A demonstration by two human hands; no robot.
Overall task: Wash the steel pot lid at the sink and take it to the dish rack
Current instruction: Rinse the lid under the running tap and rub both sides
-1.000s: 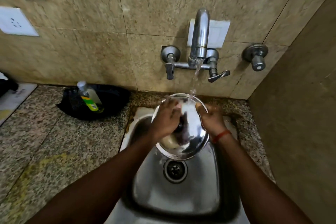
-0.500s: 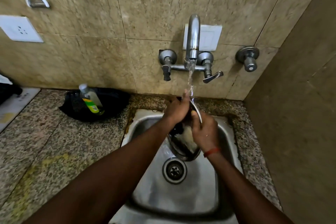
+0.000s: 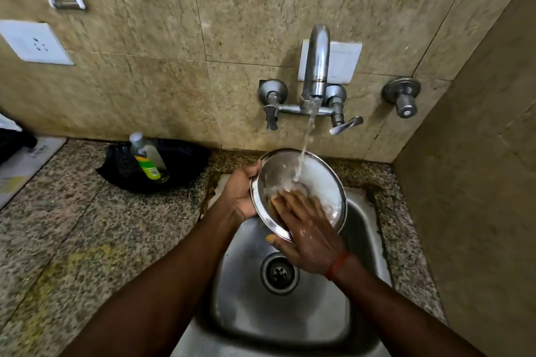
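Note:
The round steel pot lid (image 3: 322, 180) is tilted over the steel sink (image 3: 362, 211), its hollow inner face toward me, under the running water from the tap (image 3: 317, 66). My left hand (image 3: 239, 193) grips the lid's left rim from behind. My right hand (image 3: 307, 229) lies flat on the lid's inner face with fingers spread, thumb under the lower rim. The stream lands just above my right fingertips. No dish rack is in view.
A clear bottle with a green label (image 3: 148, 158) leans in a black cloth (image 3: 179, 162) on the granite counter (image 3: 87, 235) left of the sink. The drain (image 3: 279, 272) sits below the lid. A tiled side wall (image 3: 478, 197) closes the right.
The lid has turned from edge-on to facing me with its inner side. My right hand moved from the rim onto the inner face; my left hand shifted to the left rim.

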